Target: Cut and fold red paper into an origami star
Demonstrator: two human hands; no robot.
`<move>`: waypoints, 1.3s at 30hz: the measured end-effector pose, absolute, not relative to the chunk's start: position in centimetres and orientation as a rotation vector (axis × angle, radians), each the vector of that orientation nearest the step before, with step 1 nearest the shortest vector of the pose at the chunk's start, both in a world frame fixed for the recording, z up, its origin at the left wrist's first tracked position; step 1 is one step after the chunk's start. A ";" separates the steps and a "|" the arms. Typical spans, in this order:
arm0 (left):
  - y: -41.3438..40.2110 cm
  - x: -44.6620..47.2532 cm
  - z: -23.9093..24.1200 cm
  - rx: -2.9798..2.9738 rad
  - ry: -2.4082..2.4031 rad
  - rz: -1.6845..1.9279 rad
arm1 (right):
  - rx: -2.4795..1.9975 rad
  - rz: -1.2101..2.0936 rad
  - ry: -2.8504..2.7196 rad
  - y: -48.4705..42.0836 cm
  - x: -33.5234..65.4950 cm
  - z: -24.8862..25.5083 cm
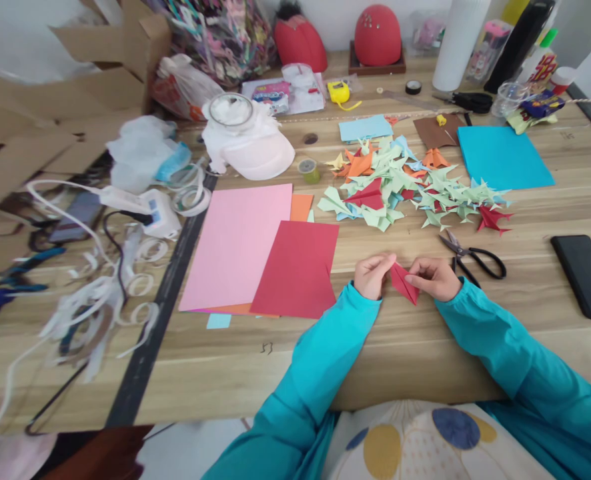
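Between my two hands is a small piece of folded red paper (pixel 403 284), diamond-like in outline with a crease down its middle. The fingers of my left hand (pixel 371 275) pinch its upper left corner. My right hand (pixel 436 277) grips its right edge between thumb and fingers. Just right of that hand lies a pair of black-handled scissors (pixel 470 256). Beyond both hands spreads a pile of folded paper figures (pixel 380 180), mostly pale green, with some red, orange and blue. Left of my hands, a red sheet (pixel 300 267) overlaps a pink sheet (pixel 240 240).
Blue paper (pixel 505 158) lies at the back right, and a black phone (pixel 585 275) at the right edge. A white cap (pixel 250 143) and a yellow tape measure (pixel 339 92) stand farther back. Cables, a power strip (pixel 125 198) and cardboard boxes (pixel 65 87) crowd the left.
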State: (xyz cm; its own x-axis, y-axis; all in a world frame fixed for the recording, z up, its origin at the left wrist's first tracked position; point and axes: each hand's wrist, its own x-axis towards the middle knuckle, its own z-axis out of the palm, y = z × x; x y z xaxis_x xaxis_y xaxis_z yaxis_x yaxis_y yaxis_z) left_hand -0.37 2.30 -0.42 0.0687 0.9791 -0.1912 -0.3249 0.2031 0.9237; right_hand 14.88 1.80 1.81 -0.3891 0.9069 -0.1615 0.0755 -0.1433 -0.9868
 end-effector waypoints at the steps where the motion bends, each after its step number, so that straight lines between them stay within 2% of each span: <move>1: 2.3 -0.4 -0.4 0.814 1.019 1.163 | -1.143 1.608 -1.470 1.8 14.9 1.8; 7: 2.3 -0.2 -0.1 0.714 0.969 1.176 | -1.135 1.588 -1.466 1.8 14.9 1.7; 14: 2.1 -0.3 1.4 1.107 1.034 1.103 | -1.119 1.584 -1.427 2.0 14.8 1.5; 26: 2.2 -0.2 0.2 0.979 1.116 1.199 | -1.113 1.670 -1.425 1.9 14.8 1.7; 32: 2.3 -0.1 0.6 0.941 0.999 1.160 | -1.130 1.589 -1.375 1.9 14.8 1.7; 39: 2.0 -0.1 1.1 1.044 1.088 1.203 | -1.090 1.615 -1.388 2.0 14.8 1.0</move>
State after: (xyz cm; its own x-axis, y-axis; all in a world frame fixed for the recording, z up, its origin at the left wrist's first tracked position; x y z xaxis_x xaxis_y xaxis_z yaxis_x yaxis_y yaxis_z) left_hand -0.06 2.02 1.12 0.0452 0.9963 -0.0725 -0.1717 0.0792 0.9820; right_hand 14.77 1.95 0.99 -0.3725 0.9178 -0.1376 -0.0016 -0.1489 -0.9888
